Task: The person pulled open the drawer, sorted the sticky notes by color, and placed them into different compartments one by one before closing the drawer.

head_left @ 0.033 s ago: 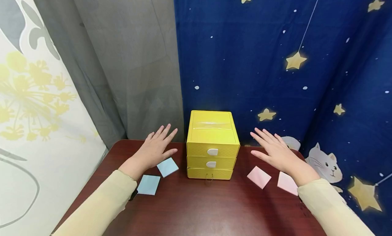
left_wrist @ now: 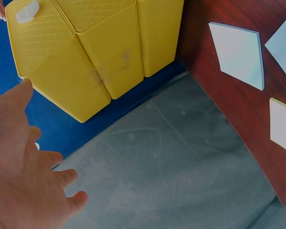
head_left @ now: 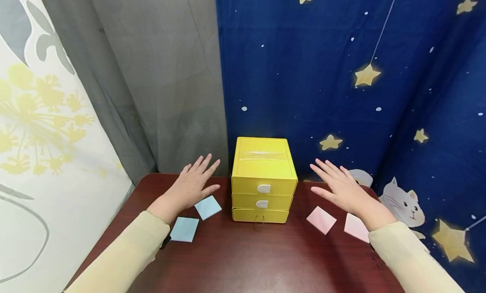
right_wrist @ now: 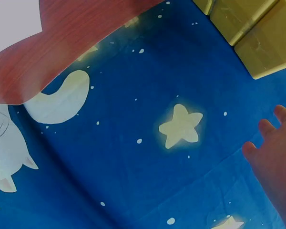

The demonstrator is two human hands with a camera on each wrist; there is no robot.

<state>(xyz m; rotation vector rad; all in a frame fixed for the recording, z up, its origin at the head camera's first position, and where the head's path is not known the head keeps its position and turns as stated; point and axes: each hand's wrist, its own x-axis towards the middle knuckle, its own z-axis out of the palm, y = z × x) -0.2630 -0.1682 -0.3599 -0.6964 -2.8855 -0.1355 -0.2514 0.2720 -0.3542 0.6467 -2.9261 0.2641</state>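
Note:
A yellow three-drawer box (head_left: 263, 158) stands at the back middle of the dark red table. White tabs (head_left: 263, 188) mark its upper two drawers; a thin loop (head_left: 259, 220) hangs at the lowest. My left hand (head_left: 191, 185) is held in the air left of the box, fingers spread, holding nothing. Below it lie two square light-blue note pads (head_left: 184, 229). On the other side my right hand (head_left: 341, 189) hovers with straight fingers, also holding nothing. Two pink note pads (head_left: 321, 220) lie under it. The left wrist view also has a pale pad with a yellowish edge (left_wrist: 283, 126).
The table (head_left: 243, 259) ends just behind the box. A grey curtain (head_left: 171, 94) and a dark blue starry curtain (head_left: 296, 82) hang behind it. A white patterned cloth (head_left: 49, 158) runs along the left side.

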